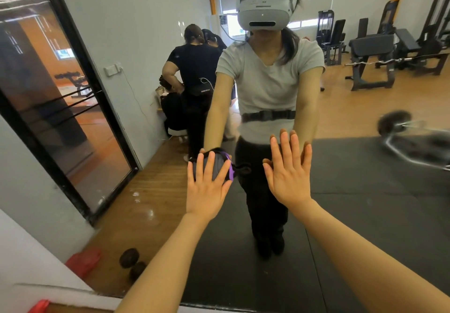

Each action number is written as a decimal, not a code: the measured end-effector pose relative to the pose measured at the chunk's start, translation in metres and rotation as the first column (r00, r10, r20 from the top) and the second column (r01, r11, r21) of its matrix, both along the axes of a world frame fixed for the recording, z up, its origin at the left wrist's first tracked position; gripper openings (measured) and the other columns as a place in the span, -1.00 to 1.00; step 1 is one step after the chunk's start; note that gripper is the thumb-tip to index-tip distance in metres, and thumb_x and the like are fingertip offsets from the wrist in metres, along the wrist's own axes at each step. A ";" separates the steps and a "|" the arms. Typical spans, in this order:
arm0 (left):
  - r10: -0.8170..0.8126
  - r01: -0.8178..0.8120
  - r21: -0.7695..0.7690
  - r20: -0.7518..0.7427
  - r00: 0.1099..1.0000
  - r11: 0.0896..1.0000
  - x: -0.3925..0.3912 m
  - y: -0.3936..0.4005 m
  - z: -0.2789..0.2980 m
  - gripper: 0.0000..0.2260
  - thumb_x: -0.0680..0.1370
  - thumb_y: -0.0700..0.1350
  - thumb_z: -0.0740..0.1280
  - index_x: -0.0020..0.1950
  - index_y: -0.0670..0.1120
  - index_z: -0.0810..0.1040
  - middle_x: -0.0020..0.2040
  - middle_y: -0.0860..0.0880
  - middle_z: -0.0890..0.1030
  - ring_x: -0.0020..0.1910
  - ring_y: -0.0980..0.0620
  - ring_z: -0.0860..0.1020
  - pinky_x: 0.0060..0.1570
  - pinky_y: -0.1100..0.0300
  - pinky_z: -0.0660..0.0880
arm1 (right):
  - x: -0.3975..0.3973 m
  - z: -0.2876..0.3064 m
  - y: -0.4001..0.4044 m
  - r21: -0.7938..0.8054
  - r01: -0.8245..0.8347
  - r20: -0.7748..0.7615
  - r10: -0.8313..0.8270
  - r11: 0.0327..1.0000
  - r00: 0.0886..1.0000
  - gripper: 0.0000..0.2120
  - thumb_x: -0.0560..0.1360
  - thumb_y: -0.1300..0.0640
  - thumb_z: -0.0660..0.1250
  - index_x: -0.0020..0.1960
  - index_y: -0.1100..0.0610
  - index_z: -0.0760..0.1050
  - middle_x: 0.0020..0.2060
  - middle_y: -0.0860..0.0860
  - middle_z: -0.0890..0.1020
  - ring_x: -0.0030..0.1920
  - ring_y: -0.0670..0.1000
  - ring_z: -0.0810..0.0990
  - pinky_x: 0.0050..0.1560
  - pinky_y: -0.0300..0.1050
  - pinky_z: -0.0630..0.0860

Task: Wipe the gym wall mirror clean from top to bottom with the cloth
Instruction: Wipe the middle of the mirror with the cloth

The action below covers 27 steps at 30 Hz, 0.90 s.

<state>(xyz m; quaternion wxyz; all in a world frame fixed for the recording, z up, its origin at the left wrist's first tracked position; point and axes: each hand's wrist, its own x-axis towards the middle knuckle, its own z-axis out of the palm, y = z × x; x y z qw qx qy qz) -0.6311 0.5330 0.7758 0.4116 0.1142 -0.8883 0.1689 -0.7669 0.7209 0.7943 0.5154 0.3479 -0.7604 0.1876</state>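
Observation:
The wall mirror (pixel 353 191) fills most of the view and reflects me and the gym behind. My left hand (pixel 207 191) lies flat with fingers spread, pressing a dark grey cloth with purple trim (pixel 222 164) against the glass at about waist height of my reflection. My right hand (pixel 289 174) is also flat against the mirror, fingers straight and spread, just to the right of the cloth and holding nothing.
The mirror's bottom edge (pixel 219 306) runs along the lower frame. Left of it is a grey wall (pixel 24 191). Reflected are a black-framed glass door (pixel 73 118), people in black, weight benches, a barbell, two dark weights and a red object on the floor.

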 end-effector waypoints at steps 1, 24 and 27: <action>0.007 -0.007 0.007 0.018 1.000 1.000 0.002 0.001 -0.005 -0.34 0.64 0.14 0.06 0.63 0.07 -0.23 0.55 -0.24 0.11 0.52 -0.31 0.10 0.47 -0.25 0.00 | 0.001 0.001 0.000 0.000 -0.003 0.009 0.003 1.000 1.000 -0.36 0.66 -0.06 0.05 0.64 0.14 -0.10 0.62 0.06 -0.21 0.61 0.10 -0.19 0.57 0.18 -0.24; -0.217 0.174 -0.292 -0.121 0.969 0.940 0.018 -0.095 0.157 -0.45 0.62 0.10 0.18 0.58 0.04 0.15 0.57 -0.16 0.06 0.55 -0.22 0.01 0.53 -0.09 -0.25 | 0.045 0.033 -0.072 -0.127 -0.099 0.047 0.106 0.987 0.993 -0.38 0.65 0.02 0.06 0.63 0.13 -0.08 0.62 0.01 -0.18 0.62 0.07 -0.17 0.57 0.17 -0.25; -0.212 0.173 -0.340 -0.080 0.974 0.925 0.021 -0.103 0.147 -0.46 0.64 0.11 0.18 0.60 0.06 0.15 0.58 -0.17 0.07 0.57 -0.21 -0.01 0.54 -0.11 -0.22 | 0.055 0.034 -0.090 -0.133 -0.075 0.034 0.080 0.988 0.996 -0.40 0.65 0.02 0.06 0.62 0.15 -0.04 0.62 -0.02 -0.22 0.61 0.07 -0.19 0.57 0.18 -0.24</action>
